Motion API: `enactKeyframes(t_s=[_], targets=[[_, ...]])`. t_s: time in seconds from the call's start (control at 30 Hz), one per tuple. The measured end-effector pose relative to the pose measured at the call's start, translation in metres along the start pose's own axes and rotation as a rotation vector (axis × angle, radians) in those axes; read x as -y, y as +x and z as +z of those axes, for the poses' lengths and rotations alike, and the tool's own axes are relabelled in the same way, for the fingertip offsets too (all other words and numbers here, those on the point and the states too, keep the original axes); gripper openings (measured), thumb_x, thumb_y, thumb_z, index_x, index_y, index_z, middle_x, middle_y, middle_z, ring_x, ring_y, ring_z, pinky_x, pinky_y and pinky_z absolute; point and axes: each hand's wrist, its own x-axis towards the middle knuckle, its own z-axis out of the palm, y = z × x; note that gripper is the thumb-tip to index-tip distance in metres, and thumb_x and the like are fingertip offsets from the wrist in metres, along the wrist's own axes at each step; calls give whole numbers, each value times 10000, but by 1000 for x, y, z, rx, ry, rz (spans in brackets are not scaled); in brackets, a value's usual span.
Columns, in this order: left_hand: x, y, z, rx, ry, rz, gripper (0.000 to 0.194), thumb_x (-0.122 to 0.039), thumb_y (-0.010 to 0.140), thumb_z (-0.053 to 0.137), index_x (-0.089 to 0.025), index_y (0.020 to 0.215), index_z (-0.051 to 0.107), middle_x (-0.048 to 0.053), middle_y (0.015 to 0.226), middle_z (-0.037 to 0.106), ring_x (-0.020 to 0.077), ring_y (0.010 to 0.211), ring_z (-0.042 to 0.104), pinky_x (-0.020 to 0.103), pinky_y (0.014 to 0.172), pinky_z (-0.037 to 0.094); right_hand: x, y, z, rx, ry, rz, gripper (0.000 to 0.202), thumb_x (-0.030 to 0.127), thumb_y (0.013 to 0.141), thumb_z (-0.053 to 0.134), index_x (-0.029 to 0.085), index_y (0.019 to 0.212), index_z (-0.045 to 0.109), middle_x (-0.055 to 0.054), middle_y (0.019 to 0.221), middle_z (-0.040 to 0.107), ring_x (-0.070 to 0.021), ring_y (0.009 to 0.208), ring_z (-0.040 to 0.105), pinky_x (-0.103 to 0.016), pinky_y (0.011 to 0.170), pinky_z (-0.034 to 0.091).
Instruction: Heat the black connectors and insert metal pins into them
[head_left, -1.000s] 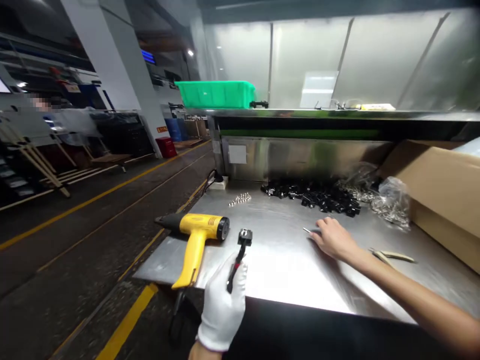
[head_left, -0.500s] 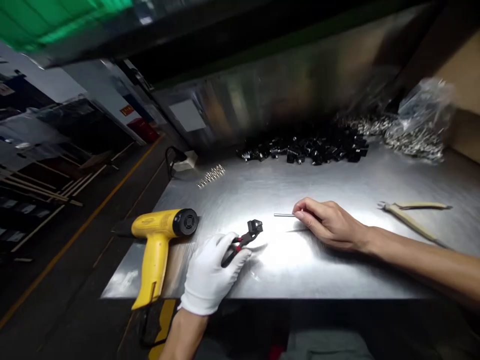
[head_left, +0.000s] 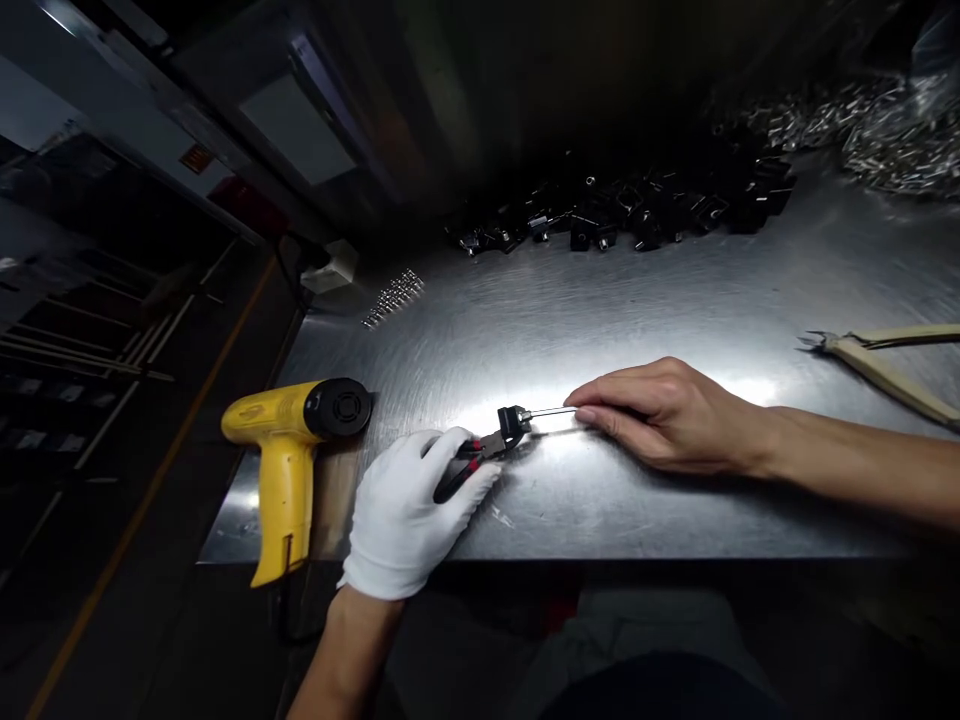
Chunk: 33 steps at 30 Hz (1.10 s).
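Note:
My left hand [head_left: 409, 510], in a white glove, is closed round the dark handles of pliers [head_left: 491, 445] with red bands. The jaws grip a small black block [head_left: 511, 422] just above the metal table. My bare right hand [head_left: 667, 415] pinches a thin metal rod [head_left: 553, 411] between thumb and fingertips. The rod points left, and its far end meets a small silvery piece on the right side of the block. Whether the rod sits inside that piece, I cannot tell.
A yellow heat gun [head_left: 289, 455] lies at the table's left edge. Small silvery parts [head_left: 394, 297] stand in rows behind it. Black parts [head_left: 630, 215] are heaped at the back, with a pile of metal pieces [head_left: 911, 140] at back right. Cream-handled cutters [head_left: 874, 365] lie right.
My right hand has brought the rod leftward until its end meets the piece at the black block. The block has turned slightly in the pliers' direction of view. The camera has tilted down.

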Motion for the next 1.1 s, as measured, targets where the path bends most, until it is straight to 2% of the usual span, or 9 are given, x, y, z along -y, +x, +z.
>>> enactKeyframes(t_s=[0.17,0.37,0.47,0.57,0.73,0.93,1.1], targets=[[-2,3,-3,42,40,28,329,-507,887,645,-243,1082,668,32,883,674,199,827,623,317,786,471,-2,-1,-1,48,-54,-37,250,240,1011,530,146,1160,708,-25,859,741,-142,665,652,-274,600,517],[-3,9,-7,109,143,91,390,-601,885,596,-268,1073,672,24,871,667,205,802,610,312,718,438,-10,-3,-4,141,-217,-110,263,267,1015,520,188,1182,708,-15,857,739,-149,656,648,-265,568,487],[-2,10,-7,116,148,105,442,-639,881,574,-258,1087,666,24,873,660,200,784,600,311,693,420,-10,-4,-4,148,-209,-102,266,261,1018,512,176,1174,710,-18,871,741,-146,662,651,-266,574,489],[-3,12,-9,187,147,105,465,-640,902,537,-234,1094,655,32,873,649,205,782,588,316,677,401,-6,-2,-3,149,-171,-63,261,244,1015,523,163,1177,710,-19,875,746,-137,655,646,-270,574,491],[-13,18,-15,260,213,67,400,-563,967,454,-222,1031,653,33,842,626,206,753,572,321,642,366,-1,0,-3,138,-155,8,229,227,1007,533,156,1091,734,-28,896,758,-142,678,658,-283,589,496],[-27,25,-18,329,271,-16,388,-552,988,397,-243,955,629,8,772,584,183,664,551,307,579,326,1,0,-5,100,-208,38,264,238,1010,518,168,931,761,-37,843,753,-155,662,651,-285,564,466],[-36,26,-18,384,309,-70,406,-578,993,347,-257,957,594,8,791,589,205,688,586,305,564,306,5,-1,-6,100,-254,63,297,246,1016,490,177,939,769,-30,759,730,-153,615,619,-288,548,436]])
